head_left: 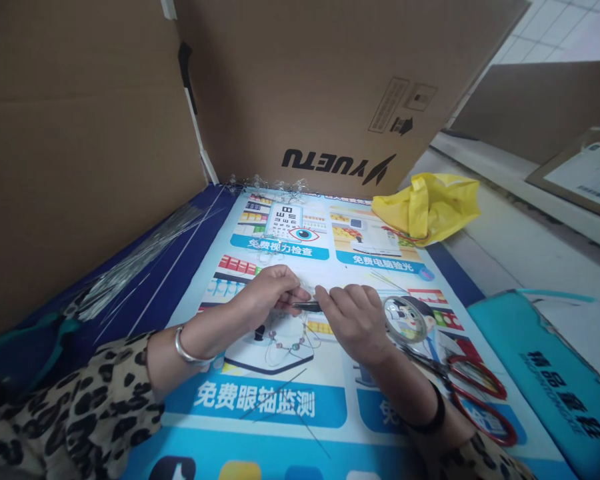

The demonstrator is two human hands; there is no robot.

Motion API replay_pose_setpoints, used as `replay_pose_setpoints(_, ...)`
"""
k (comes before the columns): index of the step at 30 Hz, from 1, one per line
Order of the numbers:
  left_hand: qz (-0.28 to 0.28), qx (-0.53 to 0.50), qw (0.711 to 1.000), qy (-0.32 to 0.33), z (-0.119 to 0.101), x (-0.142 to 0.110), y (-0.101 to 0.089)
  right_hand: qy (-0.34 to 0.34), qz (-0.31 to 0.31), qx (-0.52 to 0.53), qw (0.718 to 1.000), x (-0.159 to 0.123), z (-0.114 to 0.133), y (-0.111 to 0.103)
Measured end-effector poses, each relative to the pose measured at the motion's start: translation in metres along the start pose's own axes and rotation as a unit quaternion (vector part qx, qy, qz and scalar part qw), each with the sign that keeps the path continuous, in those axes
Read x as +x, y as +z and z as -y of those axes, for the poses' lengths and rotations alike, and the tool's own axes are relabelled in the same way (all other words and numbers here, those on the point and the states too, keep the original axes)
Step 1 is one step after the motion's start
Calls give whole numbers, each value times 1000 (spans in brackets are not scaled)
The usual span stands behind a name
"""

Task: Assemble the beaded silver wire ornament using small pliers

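My left hand (266, 295) is closed in a pinch on a thin beaded wire (295, 346), whose loops and small pinkish and green beads hang below the fingers. My right hand (354, 321) is wrapped round a dark metal tool, which looks like pliers (307, 306); only the narrow jaws show, pointing left and meeting the left fingertips. Its handles are hidden in the fist. What exactly the jaws grip is too small to tell. Loose cut wires (275, 400) lie on the printed sheet (210, 443) under both hands.
Red-handled scissors (480, 393) and a roll of clear tape (405, 319) lie to the right. A yellow bag (430, 208) and a teal bag (545, 360) sit farther right. Wire strands (135, 267) lie at left. Cardboard (330, 87) walls the back; beaded wire pieces (267, 187) rest against it.
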State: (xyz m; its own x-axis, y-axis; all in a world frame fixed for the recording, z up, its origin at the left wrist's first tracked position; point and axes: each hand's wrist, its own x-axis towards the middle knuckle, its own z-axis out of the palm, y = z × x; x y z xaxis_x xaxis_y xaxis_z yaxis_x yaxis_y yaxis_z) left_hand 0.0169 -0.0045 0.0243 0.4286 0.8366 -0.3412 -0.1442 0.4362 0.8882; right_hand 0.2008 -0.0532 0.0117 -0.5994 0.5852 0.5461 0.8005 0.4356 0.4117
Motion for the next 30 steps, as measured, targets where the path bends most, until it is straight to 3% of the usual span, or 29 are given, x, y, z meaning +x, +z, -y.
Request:
replay_pose_setpoints(16,-5,20,1000,-11,-2,-2,3,-4,-10,5,1000,0,1,4)
replay_pose_setpoints(21,-13,48,999,1,-5,-3,4,3,18,7,1000,1,3,4)
replay_pose_setpoints(24,-12,105,993,42,-6,-2,4,20,57,5,998,0,6,5)
replay_pose_setpoints(27,2,219,968,123,-5,-1,1,53,119,25,991,0,9,5)
replay_pose_setpoints(30,17,359,911,203,-4,-4,-1,99,198,64,973,3,12,1)
